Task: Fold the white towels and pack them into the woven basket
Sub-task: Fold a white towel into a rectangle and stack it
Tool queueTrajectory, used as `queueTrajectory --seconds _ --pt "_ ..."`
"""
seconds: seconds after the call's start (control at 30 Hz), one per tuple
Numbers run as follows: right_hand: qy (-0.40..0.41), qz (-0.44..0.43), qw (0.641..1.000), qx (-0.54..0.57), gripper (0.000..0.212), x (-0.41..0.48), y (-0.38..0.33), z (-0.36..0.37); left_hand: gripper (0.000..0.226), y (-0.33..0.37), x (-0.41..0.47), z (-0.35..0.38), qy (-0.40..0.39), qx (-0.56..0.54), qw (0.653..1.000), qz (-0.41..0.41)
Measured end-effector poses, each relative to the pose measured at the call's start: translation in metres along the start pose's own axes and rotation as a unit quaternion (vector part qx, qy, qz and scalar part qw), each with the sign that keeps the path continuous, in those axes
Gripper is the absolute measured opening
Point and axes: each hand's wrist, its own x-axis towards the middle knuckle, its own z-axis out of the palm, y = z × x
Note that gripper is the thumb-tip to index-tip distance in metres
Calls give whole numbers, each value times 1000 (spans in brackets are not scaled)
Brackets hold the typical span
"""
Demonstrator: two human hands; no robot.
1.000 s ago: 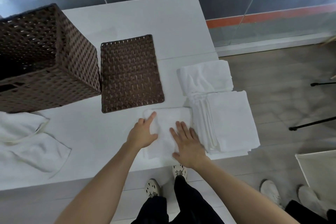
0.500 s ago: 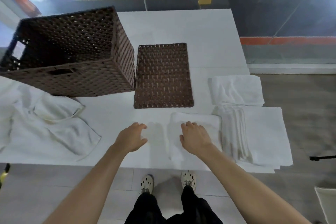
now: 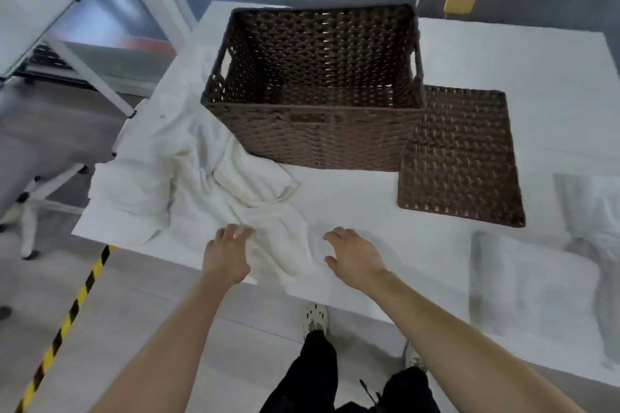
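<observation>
A brown woven basket (image 3: pixel 312 144) stands open and empty at the middle of the white table (image 3: pixel 352 198). Crumpled white towels (image 3: pixel 188 178) lie in a heap to its left and front. My left hand (image 3: pixel 226 253) rests its fingertips on the near edge of one crumpled towel (image 3: pixel 278 245). My right hand (image 3: pixel 355 255) hovers just right of that towel with fingers relaxed, holding nothing. Folded white towels (image 3: pixel 533 282) lie blurred at the right.
The basket's flat woven lid (image 3: pixel 461 157) lies right of the basket. A grey table frame (image 3: pixel 43 43) and a chair stand to the left. Yellow-black tape (image 3: pixel 63 322) marks the floor. My feet are under the table edge.
My view and both hands swung left, away from the folded towel by the stack, over to the crumpled towel heap in front of the basket.
</observation>
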Motion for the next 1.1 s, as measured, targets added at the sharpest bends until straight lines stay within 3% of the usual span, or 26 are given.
queueTrajectory --seconds 0.1,0.3,0.4,0.47,0.57,0.63,0.73,0.93,1.03,1.1 --pt "-6 20 998 56 65 35 -38 13 80 -38 -1 22 -71 -62 995 11" --pt "70 4 997 22 54 114 -72 8 44 -56 1 45 2 -75 994 74" --pt "62 -10 998 -3 51 155 -92 2 32 -63 5 48 12 -122 989 88" --pt "15 -13 1000 -16 48 180 -100 7 29 -75 8 45 28 -206 975 73" --pt "-29 16 999 -31 23 191 -100 18 22 -92 9 39 52 -281 958 -9" --pt "-10 16 1000 -3 8 185 -97 21 18 -103 9 32 79 -348 927 -117" --pt "33 21 998 46 8 169 -89 11 22 -109 12 13 125 -473 836 -250" --pt "38 48 997 35 14 129 -64 -14 22 -75 30 -53 189 -604 737 -237" --pt "50 62 992 99 16 124 -71 -16 28 -73 31 -79 202 -601 752 -183" --pt "58 70 973 213 33 124 -92 -27 31 -80 31 -88 161 -590 778 -143"
